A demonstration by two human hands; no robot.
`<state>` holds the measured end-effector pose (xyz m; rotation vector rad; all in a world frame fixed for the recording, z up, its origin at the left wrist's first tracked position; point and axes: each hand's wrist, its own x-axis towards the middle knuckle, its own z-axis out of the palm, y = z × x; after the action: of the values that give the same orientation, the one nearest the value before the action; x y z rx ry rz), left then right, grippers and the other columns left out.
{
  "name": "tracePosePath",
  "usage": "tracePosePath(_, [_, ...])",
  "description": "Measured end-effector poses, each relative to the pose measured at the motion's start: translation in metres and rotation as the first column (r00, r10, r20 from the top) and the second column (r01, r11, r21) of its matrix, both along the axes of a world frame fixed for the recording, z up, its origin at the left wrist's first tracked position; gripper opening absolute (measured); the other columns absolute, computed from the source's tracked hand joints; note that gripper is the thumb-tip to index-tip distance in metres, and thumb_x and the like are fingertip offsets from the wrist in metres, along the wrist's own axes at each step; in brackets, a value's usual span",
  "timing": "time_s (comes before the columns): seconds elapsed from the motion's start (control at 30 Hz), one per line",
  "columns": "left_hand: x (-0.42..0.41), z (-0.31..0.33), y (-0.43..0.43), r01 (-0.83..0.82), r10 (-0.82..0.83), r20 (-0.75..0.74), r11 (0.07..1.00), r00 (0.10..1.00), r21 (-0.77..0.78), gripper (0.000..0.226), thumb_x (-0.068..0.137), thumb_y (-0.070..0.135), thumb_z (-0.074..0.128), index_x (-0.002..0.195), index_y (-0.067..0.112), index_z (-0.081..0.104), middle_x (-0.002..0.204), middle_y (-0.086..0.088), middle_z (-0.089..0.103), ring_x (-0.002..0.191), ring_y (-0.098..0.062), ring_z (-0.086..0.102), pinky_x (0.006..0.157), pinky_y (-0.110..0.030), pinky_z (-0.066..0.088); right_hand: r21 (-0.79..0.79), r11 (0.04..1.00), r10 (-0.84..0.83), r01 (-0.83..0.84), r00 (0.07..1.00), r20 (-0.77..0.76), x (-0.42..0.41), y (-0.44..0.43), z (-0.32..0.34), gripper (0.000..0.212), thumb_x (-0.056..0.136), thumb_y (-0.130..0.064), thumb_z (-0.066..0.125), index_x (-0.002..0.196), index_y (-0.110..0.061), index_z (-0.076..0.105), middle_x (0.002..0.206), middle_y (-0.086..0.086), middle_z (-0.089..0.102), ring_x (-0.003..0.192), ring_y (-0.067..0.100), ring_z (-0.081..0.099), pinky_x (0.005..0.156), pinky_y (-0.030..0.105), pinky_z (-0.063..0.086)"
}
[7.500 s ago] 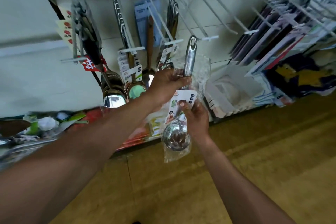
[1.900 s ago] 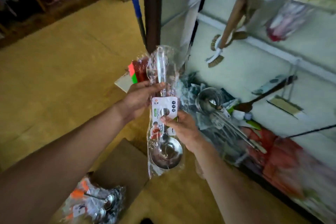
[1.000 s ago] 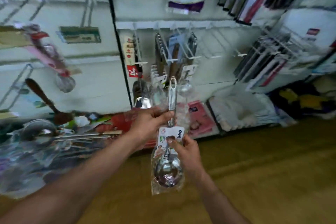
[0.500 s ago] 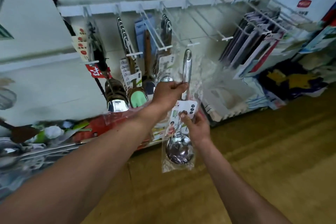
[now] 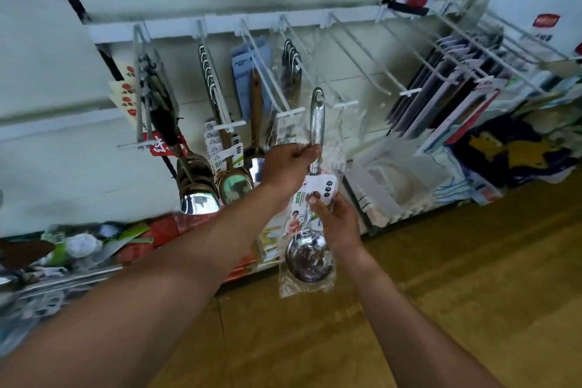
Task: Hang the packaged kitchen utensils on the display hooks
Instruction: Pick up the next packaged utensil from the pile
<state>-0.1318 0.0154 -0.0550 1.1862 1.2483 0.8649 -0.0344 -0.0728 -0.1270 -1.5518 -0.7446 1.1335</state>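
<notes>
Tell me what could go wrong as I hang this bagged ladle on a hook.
Possibly the loose clear bag around the packaged ladle snags or tears on the hook tip beside its handle. Also, the left hand and right hand grip low, at mid-handle and label, so the free top end could wobble and miss the hook.

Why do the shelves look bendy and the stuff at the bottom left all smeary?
Head view: the wide lens bows the white rail; the pile at lower left is smeared by blur; the ladle mid-frame looks fairly sharp, its bag glinting.
</notes>
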Motion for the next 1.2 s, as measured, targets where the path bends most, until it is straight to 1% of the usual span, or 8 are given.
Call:
tracePosePath(0.23, [0.004,-0.016,0.052,-0.104,0.103,0.025,0.994,0.994,0.029,0.025,0.089,0.022,0.074,0.099,0.000,0.074,0.079,-0.003,0.067,0.064,-0.006,0.058,0.058,-0.017,0.044,-0.001,0.998,0.062,-0.062,0.998,0.027,0.011,0.068,-0.009,0.015,0.092,-0.008,0.067,0.104,-0.002,0.063,0.091,0.001,0.069,0.073,-0.001,0.065,0.060,0.001,0.042])
tracePosePath(0.4, [0.007,-0.027,0.089,-0.157,0.154,0.042,0.983,0.987,0.093,0.080,0.079,0.045,0.077,0.132,-0.009,0.052,0.102,-0.019,0.070,0.071,-0.002,0.064,0.060,-0.014,0.050,-0.010,0.994,0.110,-0.109,0.993,0.049,0.025,0.114,-0.019,0.024,0.089,-0.011,0.072,0.101,0.006,0.061,0.088,0.004,0.069,0.075,0.000,0.065,0.074,0.018,0.047])
tracePosePath(0.5, [0.010,-0.040,0.102,-0.177,0.174,0.037,0.980,0.984,0.094,0.060,0.088,0.027,0.074,0.134,-0.006,0.053,0.095,-0.003,0.074,0.079,-0.003,0.070,0.066,-0.014,0.052,-0.017,0.982,0.188,-0.188,0.970,0.156,0.031,0.134,-0.026,0.034,0.086,-0.033,0.073,0.102,-0.005,0.063,0.099,0.011,0.071,0.095,0.026,0.067,0.083,0.041,0.050])
tracePosePath(0.63, [0.003,-0.046,0.097,-0.189,0.188,0.015,0.976,0.982,0.107,0.070,0.080,0.042,0.078,0.134,0.003,0.055,0.122,-0.013,0.068,0.110,-0.017,0.067,0.095,-0.039,0.056,-0.113,0.966,0.257,-0.234,0.927,0.273,0.036,0.150,-0.033,0.031,0.090,-0.036,0.069,0.111,-0.016,0.060,0.107,-0.001,0.066,0.102,0.019,0.062,0.078,0.022,0.047])
tracePosePath(0.8, [-0.046,-0.034,0.041,-0.219,0.233,-0.092,0.965,0.968,0.145,0.028,0.088,0.018,0.075,0.115,0.014,0.069,0.111,-0.007,0.073,0.096,-0.009,0.067,0.086,-0.027,0.055,-0.102,0.973,0.232,-0.209,0.838,0.495,0.009,0.120,-0.051,0.060,0.085,-0.061,0.057,0.119,-0.011,0.063,0.109,-0.002,0.063,0.102,0.017,0.059,0.079,0.018,0.038])
tracePosePath(1.0, [-0.178,-0.049,-0.033,-0.337,0.355,-0.212,0.934,0.911,0.119,0.019,0.096,0.023,0.065,0.114,0.022,0.070,0.099,0.012,0.071,0.084,0.018,0.061,0.077,-0.005,0.045,-0.334,0.594,0.804,-0.732,0.559,0.205,-0.116,0.080,-0.057,0.061,0.089,-0.067,0.051,0.092,-0.010,0.071,0.091,0.011,0.074,0.087,0.028,0.071,0.090,0.055,0.052])
tracePosePath(1.1, [-0.256,-0.055,-0.080,-0.481,0.503,-0.255,0.865,0.826,0.145,0.033,0.096,0.037,0.062,0.124,0.020,0.068,0.115,0.004,0.072,0.105,0.001,0.066,0.093,-0.024,0.053,-0.253,0.464,0.885,-0.849,0.432,0.171,-0.200,0.055,-0.036,0.047,0.098,-0.049,0.053,0.086,-0.006,0.069,0.087,0.021,0.071,0.083,0.038,0.069,0.086,0.056,0.054])
tracePosePath(1.2, [-0.333,-0.052,-0.133,-0.610,0.648,-0.312,0.761,0.695,0.222,0.051,0.096,0.050,0.056,0.139,0.023,0.058,0.133,0.000,0.063,0.123,-0.008,0.057,0.105,-0.033,0.047,-0.118,0.403,0.883,-0.907,0.352,0.310,-0.279,0.027,-0.024,0.037,0.100,-0.041,0.050,0.104,-0.008,0.067,0.100,0.019,0.069,0.093,0.030,0.065,0.083,0.033,0.049])
